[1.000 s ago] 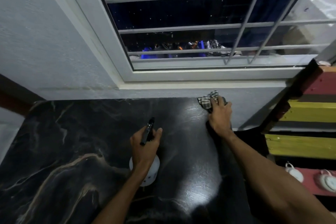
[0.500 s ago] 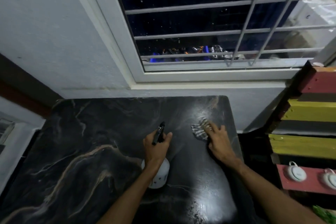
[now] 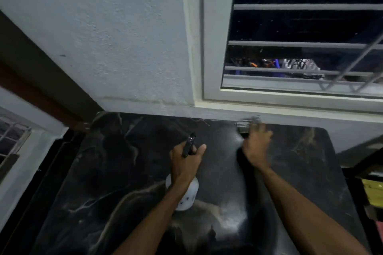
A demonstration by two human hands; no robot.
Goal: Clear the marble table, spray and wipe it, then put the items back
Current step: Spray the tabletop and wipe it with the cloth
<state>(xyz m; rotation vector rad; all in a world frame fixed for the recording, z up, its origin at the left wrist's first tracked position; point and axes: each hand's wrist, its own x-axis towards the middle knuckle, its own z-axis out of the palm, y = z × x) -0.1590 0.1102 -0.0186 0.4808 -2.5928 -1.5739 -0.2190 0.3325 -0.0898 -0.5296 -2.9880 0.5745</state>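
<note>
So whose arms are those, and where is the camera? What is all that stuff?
There is no machine here. Those are a person's two bare arms. The camera sits on the person's head and looks forward and down, so you see roughly what they see.

The dark surface is a black marble table with pale veins. It meets a white wall below a window with bars.

The left hand grips a round white spray bottle with a black nozzle. The right hand is on a small checked cloth at the table's far edge. That hand is blurred, so I cannot tell how its fingers lie.
</note>
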